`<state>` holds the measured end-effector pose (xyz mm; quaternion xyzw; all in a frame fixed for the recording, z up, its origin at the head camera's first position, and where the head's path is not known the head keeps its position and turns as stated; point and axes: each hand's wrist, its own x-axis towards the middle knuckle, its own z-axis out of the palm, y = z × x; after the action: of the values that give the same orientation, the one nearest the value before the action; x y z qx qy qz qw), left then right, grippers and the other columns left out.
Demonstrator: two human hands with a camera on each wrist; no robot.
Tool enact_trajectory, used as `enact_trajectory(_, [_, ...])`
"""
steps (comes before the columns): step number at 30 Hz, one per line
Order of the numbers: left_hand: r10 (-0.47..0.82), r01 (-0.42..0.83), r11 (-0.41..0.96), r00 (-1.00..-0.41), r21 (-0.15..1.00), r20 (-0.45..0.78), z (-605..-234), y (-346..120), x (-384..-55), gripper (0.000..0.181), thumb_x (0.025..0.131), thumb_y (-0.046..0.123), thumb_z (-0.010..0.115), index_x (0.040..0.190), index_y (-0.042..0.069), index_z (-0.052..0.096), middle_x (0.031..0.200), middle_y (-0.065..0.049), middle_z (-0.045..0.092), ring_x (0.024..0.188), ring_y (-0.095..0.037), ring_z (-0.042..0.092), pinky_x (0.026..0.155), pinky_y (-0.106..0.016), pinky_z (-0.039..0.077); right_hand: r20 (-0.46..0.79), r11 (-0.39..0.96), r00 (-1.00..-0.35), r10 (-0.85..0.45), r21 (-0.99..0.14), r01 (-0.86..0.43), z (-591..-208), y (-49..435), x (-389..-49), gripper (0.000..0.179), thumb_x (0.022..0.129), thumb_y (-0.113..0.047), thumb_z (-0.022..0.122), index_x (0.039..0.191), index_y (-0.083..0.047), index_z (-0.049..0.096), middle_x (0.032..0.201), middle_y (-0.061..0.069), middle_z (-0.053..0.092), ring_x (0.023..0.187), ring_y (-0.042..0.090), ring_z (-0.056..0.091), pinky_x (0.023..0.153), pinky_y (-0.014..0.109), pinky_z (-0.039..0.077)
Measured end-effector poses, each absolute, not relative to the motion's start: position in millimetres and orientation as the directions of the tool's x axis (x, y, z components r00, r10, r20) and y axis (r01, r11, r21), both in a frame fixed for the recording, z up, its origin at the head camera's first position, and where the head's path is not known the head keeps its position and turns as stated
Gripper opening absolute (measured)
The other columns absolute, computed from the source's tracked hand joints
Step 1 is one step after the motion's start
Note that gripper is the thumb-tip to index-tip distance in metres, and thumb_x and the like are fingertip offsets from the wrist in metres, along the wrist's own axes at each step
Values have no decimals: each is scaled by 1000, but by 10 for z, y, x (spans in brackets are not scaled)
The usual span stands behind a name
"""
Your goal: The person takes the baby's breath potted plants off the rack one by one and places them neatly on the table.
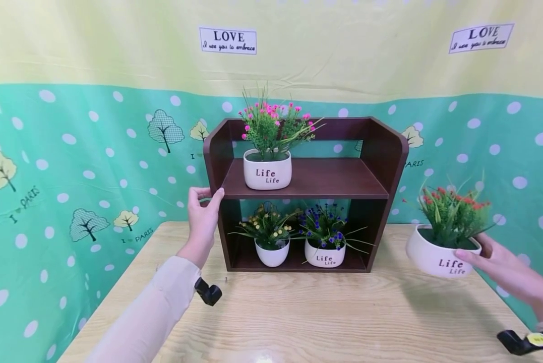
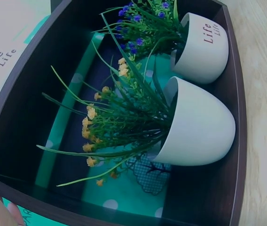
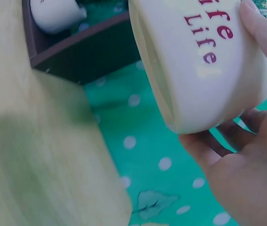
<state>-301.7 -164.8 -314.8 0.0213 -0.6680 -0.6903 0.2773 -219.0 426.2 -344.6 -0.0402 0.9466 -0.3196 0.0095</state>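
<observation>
My right hand holds a white "Life" pot of red artificial flowers in the air, right of the dark brown two-tier shelf. In the right wrist view, the thumb lies on the pot's lettered side and the other fingers are around its far side. At the shelf's left side panel, my left hand grips the edge, thumb at the front. A pot of pink flowers stands on the upper tier's left part. Below it sit a pot of yellow flowers and a pot of blue flowers.
The shelf stands on a light wood table. Behind hangs a green and yellow curtain with dots, trees and "LOVE" labels. Bare board lies right of the pink-flower pot on the upper tier.
</observation>
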Motion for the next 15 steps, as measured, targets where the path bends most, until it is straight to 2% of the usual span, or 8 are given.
enact_trajectory(4, [-415, 346, 46, -846, 937, 333, -3152, -1643, -3017, 34, 95, 35, 70, 111, 13, 49, 113, -3, 48, 95, -21, 45, 76, -30, 45, -8, 769, -995, -99, -635, -72, -3580, 4335, -2181, 89, 107, -41, 42, 149, 16, -13, 139, 53, 23, 124, 71, 24, 85, 77, 34])
enact_trajectory(6, [-417, 342, 45, -847, 939, 329, -3155, -1641, -3015, 34, 95, 34, 70, 111, 13, 49, 113, -3, 48, 95, -22, 45, 76, -31, 45, -35, 746, -994, -99, -664, -51, -3631, 4360, -2183, 89, 108, -42, 41, 149, 11, -17, 144, 53, 10, 127, 72, 16, 87, 79, 30])
enact_trajectory(9, [-419, 340, 44, -847, 939, 327, -3155, -1639, -3012, 34, 96, 33, 70, 112, 12, 49, 113, -3, 48, 95, -21, 45, 77, -31, 44, -50, 715, -993, -108, -697, -42, -3707, 4408, -2171, 88, 108, -40, 41, 150, 10, -18, 146, 52, 2, 128, 72, 12, 88, 81, 27])
enact_trajectory(15, [-415, 334, 47, -851, 941, 323, -3147, -1630, -3018, 35, 96, 35, 69, 113, 13, 48, 115, -3, 48, 96, -20, 45, 78, -31, 45, -119, 717, -989, -86, -697, 21, -3847, 4515, -2126, 92, 107, -43, 41, 147, 12, -21, 144, 53, -4, 127, 73, 10, 89, 80, 27])
